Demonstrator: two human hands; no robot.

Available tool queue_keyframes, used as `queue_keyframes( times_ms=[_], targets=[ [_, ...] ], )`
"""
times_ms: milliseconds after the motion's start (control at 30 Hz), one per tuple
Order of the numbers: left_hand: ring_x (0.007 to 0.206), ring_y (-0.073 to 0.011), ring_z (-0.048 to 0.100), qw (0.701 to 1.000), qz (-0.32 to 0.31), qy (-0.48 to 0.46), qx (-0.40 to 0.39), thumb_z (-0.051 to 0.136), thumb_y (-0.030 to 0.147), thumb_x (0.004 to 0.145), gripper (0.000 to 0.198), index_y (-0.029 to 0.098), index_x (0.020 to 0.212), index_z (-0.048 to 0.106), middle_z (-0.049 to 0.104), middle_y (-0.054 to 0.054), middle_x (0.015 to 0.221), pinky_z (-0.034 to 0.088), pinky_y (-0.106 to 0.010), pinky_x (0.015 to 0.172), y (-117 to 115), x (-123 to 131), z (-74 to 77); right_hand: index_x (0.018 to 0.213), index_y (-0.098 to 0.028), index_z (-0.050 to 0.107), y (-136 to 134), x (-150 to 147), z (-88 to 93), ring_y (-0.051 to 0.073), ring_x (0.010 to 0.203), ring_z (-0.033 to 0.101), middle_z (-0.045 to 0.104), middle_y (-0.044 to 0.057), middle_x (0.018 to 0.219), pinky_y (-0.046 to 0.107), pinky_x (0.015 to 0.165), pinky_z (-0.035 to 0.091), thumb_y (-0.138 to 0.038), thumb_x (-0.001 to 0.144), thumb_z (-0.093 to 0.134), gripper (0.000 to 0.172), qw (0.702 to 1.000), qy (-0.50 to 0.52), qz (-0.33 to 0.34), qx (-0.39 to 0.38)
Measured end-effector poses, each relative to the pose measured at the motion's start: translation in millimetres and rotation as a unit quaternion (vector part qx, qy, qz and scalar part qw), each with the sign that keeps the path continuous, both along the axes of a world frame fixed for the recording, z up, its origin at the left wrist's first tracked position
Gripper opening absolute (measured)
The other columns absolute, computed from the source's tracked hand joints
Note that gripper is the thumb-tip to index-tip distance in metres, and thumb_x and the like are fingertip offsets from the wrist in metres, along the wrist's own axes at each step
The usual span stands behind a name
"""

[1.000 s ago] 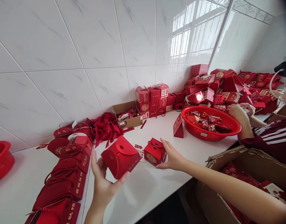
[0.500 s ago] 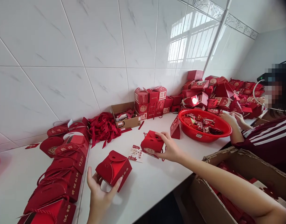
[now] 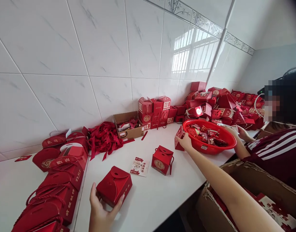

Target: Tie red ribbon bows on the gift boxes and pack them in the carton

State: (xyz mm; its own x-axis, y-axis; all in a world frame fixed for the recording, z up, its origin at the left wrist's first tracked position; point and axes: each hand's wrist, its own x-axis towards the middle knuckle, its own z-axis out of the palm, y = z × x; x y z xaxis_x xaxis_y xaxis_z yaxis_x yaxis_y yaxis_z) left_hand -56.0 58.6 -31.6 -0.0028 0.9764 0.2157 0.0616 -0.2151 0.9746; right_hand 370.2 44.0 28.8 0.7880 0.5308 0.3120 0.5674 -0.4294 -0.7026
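Note:
My left hand (image 3: 102,207) grips a closed red gift box (image 3: 114,185) at its near end, thumb on the right side and fingers on the left. Over by the basin, my right hand (image 3: 186,142) has its fingers on a red tent-shaped carton (image 3: 179,139) with pale lettering. Between the two hands stands another closed red box (image 3: 161,160) with a gold round emblem and a cord handle. A printed card (image 3: 139,167) lies flat beside that box.
A red basin (image 3: 203,146) holds small packets. Packed red boxes (image 3: 73,190) line the left side, near a heap of red ribbons (image 3: 104,138) and a small cardboard tray (image 3: 132,132). A large carton (image 3: 210,199) stands below right. A co-worker's hands (image 3: 237,132) are behind the basin.
My right hand has let go of the box with the emblem, leaving it on the table, and has moved away to the tent-shaped carton. My left hand keeps its box.

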Motion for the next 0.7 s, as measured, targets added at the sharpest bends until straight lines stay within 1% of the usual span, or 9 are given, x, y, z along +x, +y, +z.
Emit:
queue_keyframes(
  times_ms=[67, 167, 267, 333, 433, 567, 633, 700],
  targets=[
    [0.109, -0.0353, 0.056, 1.0, -0.007, 0.01, -0.014, 0.077, 0.043, 0.061, 0.107, 0.04, 0.148, 0.015, 0.049, -0.008, 0.125, 0.043, -0.065, 0.098, -4, 2, 5.1, 0.12, -0.016, 0.057, -4, 12, 6.8, 0.02, 0.1, 0.062, 0.06, 0.009, 0.119, 0.04, 0.085, 0.054, -0.033, 0.093, 0.057, 0.031, 1.0, -0.005, 0.008, -0.014],
    [0.106, -0.0338, 0.058, 1.0, -0.005, 0.008, -0.029, 0.077, 0.042, 0.06, 0.106, 0.04, 0.147, 0.017, 0.053, -0.007, 0.121, 0.043, -0.063, 0.098, -8, 2, 9.1, 0.119, -0.015, 0.058, -18, 28, 22.8, 0.02, 0.1, 0.062, 0.06, 0.009, 0.118, 0.041, 0.085, 0.054, -0.034, 0.093, 0.057, 0.031, 0.999, -0.026, -0.003, -0.022],
    [0.106, -0.0335, 0.058, 1.0, -0.011, 0.006, -0.027, 0.077, 0.041, 0.059, 0.106, 0.041, 0.147, 0.017, 0.053, -0.006, 0.122, 0.043, -0.063, 0.099, -8, 2, 6.3, 0.116, -0.015, 0.059, -36, 40, 37.9, 0.019, 0.098, 0.062, 0.062, 0.008, 0.114, 0.04, 0.084, 0.054, -0.034, 0.094, 0.056, 0.029, 0.998, -0.05, -0.013, -0.023],
    [0.107, -0.0338, 0.058, 1.0, -0.011, 0.009, -0.018, 0.078, 0.042, 0.059, 0.107, 0.041, 0.147, 0.018, 0.051, -0.007, 0.125, 0.044, -0.063, 0.098, -6, 2, 2.9, 0.113, -0.014, 0.06, -46, 45, 43.8, 0.018, 0.093, 0.063, 0.063, 0.007, 0.109, 0.039, 0.082, 0.054, -0.035, 0.094, 0.056, 0.028, 0.998, -0.063, -0.014, -0.023],
    [0.11, -0.0345, 0.057, 1.0, -0.004, 0.013, -0.018, 0.078, 0.043, 0.057, 0.108, 0.041, 0.147, 0.02, 0.049, -0.008, 0.13, 0.044, -0.062, 0.098, -6, 3, -0.3, 0.106, -0.013, 0.061, -57, 46, 47.5, 0.016, 0.085, 0.063, 0.065, 0.005, 0.099, 0.036, 0.078, 0.054, -0.035, 0.093, 0.057, 0.026, 0.997, -0.076, -0.01, -0.023],
    [0.106, -0.0337, 0.059, 0.999, -0.023, 0.009, -0.022, 0.077, 0.043, 0.06, 0.11, 0.038, 0.149, 0.014, 0.052, -0.01, 0.126, 0.043, -0.063, 0.097, -7, 5, -0.6, 0.102, -0.013, 0.062, -66, 45, 49.1, 0.015, 0.08, 0.063, 0.065, 0.003, 0.092, 0.034, 0.076, 0.053, -0.035, 0.093, 0.057, 0.024, 0.996, -0.084, 0.002, -0.026],
    [0.109, -0.0346, 0.057, 0.999, -0.035, 0.007, -0.017, 0.076, 0.044, 0.062, 0.109, 0.037, 0.15, 0.011, 0.052, -0.011, 0.126, 0.041, -0.064, 0.099, -8, 6, -1.1, 0.101, -0.013, 0.063, -68, 45, 47.4, 0.014, 0.079, 0.063, 0.065, 0.003, 0.091, 0.034, 0.076, 0.053, -0.035, 0.093, 0.057, 0.024, 0.996, -0.082, 0.006, -0.033],
    [0.115, -0.0362, 0.054, 0.999, -0.041, 0.007, -0.016, 0.076, 0.045, 0.062, 0.11, 0.039, 0.15, 0.01, 0.049, -0.01, 0.13, 0.04, -0.064, 0.102, -9, 7, -2.4, 0.103, -0.013, 0.062, -68, 42, 41.9, 0.015, 0.08, 0.063, 0.065, 0.003, 0.093, 0.035, 0.076, 0.053, -0.036, 0.093, 0.057, 0.025, 0.996, -0.079, 0.011, -0.042]
  ],
)
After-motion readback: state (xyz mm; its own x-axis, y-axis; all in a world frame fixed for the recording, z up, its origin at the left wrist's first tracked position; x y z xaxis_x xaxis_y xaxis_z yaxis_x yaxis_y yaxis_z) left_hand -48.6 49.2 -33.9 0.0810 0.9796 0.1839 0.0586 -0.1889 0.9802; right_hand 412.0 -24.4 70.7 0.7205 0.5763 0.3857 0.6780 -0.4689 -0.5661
